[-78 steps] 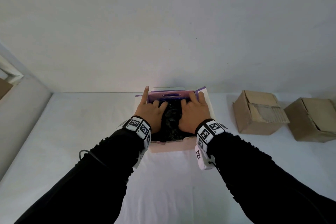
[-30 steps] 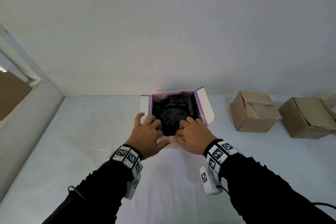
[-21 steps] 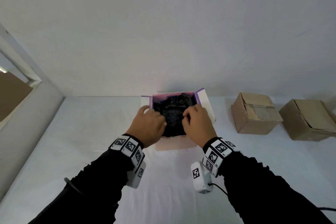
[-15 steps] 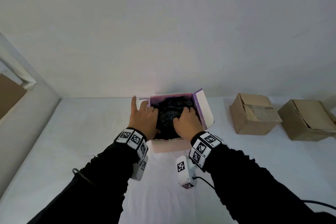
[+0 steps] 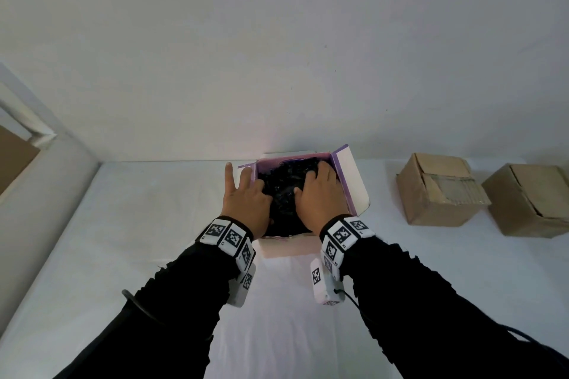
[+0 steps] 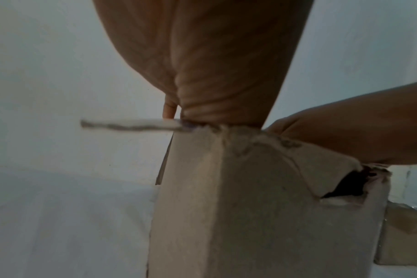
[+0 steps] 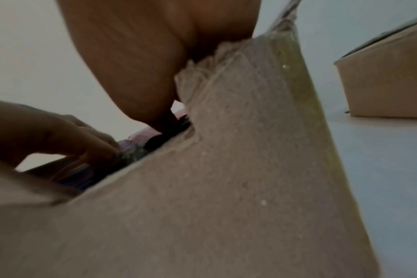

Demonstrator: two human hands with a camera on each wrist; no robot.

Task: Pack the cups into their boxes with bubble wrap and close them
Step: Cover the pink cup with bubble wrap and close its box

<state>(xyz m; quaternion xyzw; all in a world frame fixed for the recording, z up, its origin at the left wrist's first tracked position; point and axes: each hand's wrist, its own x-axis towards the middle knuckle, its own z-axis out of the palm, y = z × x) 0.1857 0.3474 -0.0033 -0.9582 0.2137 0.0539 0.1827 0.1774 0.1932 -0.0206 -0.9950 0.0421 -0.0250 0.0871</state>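
White tabletop (image 5: 138, 240) ahead: your left hand (image 5: 246, 203) and right hand (image 5: 320, 197) press flat on black wrap (image 5: 283, 191) inside the box (image 5: 351, 181); brown boxes (image 5: 437, 188) at 2 o'clock.

A white table (image 5: 154, 224) carried everything, its far edge meeting a pale wall. At the middle of that edge stood an open box (image 5: 354, 188) with a purple lining (its flaps up). To the right, well apart from it, sat two brown cardboard boxes (image 5: 437, 191) (image 5: 529, 203), close beside each other.
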